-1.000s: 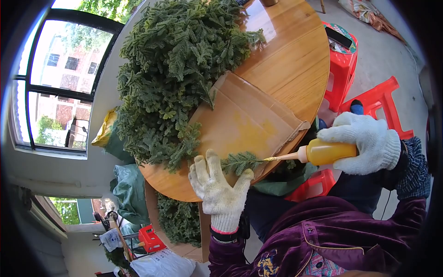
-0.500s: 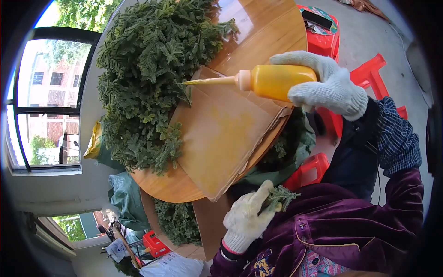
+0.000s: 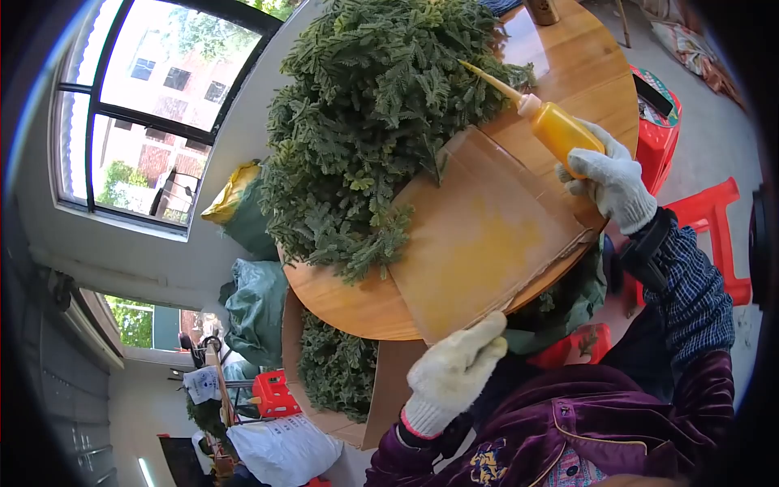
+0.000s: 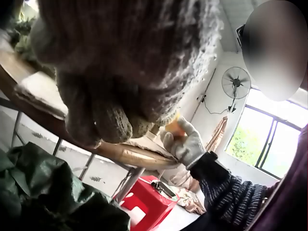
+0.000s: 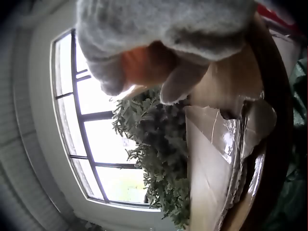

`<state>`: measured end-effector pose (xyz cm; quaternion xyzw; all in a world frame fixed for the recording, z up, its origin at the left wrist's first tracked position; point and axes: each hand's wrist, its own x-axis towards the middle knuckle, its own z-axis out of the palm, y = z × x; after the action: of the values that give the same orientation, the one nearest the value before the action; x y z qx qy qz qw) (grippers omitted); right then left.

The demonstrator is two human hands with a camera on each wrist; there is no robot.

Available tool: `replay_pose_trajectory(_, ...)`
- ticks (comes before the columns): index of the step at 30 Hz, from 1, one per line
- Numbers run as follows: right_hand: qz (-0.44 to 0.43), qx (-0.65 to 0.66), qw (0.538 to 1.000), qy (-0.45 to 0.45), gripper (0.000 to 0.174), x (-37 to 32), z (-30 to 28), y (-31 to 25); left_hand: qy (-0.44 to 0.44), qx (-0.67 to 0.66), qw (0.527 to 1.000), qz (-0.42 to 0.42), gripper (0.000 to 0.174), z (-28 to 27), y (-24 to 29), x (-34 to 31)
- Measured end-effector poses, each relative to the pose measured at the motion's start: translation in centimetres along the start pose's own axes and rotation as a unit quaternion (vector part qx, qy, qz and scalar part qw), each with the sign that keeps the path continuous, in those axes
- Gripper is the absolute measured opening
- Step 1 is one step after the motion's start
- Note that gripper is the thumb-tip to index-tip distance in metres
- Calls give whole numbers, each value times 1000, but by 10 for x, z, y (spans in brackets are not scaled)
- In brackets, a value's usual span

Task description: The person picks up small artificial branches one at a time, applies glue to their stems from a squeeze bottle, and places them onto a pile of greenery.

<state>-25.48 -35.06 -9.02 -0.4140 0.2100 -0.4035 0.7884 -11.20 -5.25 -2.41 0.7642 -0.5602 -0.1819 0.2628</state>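
My gloved right hand point(image 3: 621, 178) grips a squeeze bottle point(image 3: 560, 134) of yellow liquid, its long nozzle pointing up and left over the table's right side. The nozzle tip overlaps a large pile of green fir sprigs point(image 3: 349, 130) in the head view. In the right wrist view, the fingers curl round the orange-looking bottle point(image 5: 144, 65). My gloved left hand point(image 3: 454, 369) is at the table's near edge, beside the lower corner of a cardboard sheet point(image 3: 479, 243) stained yellow. Nothing shows in its loosely bent fingers. A small sprig-like piece point(image 3: 586, 345) appears against a red stool below.
The cardboard lies on a round wooden table point(image 3: 349, 304). Below its near edge are a carton point(image 3: 393, 377) holding more fir and a green bag point(image 3: 560, 321). Red plastic stools point(image 3: 714, 219) stand to the right, one bearing a phone point(image 3: 652, 96).
My left hand first lay by a sprig on the cardboard, then carried it off the near edge; now that hand is back at the edge without it. The bottle rose from the sprig and swung away.
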Motion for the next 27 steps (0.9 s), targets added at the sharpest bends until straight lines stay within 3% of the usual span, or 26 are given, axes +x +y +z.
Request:
replay_pose_trajectory(2,-3,-15,1000,-4,72,-3,-2,2,162,141,977,8,48,-21,-17,8)
replay_pose_trajectory(5,-13,-21,1000,10,69,-11,7,-4,296,294,909,7,57,-58,-66,40)
replay_pose_trajectory(7,-14,-21,1000,18,67,-12,7,-3,319,325,890,3,61,-76,-88,51)
replay_pose_trajectory(10,-1,-40,999,-2,72,-8,-1,0,290,357,858,-228,64,-88,-98,63)
replay_pose_trajectory(11,-1,-39,999,0,72,-7,-1,1,288,358,859,-227,64,-89,-105,64)
replay_pose_trajectory(15,0,-41,999,7,70,-10,-2,2,278,301,870,-275,59,-78,-156,70)
replay_pose_trajectory(18,-4,-61,998,-7,68,-9,-1,2,329,7,925,-191,54,-83,-209,60)
replay_pose_trajectory(22,-15,-72,997,-17,63,-10,5,-3,331,30,922,-196,46,-100,-194,44)
replay_pose_trajectory(27,-46,-105,993,-22,64,-15,6,-4,253,-111,944,-181,40,-96,-190,25)
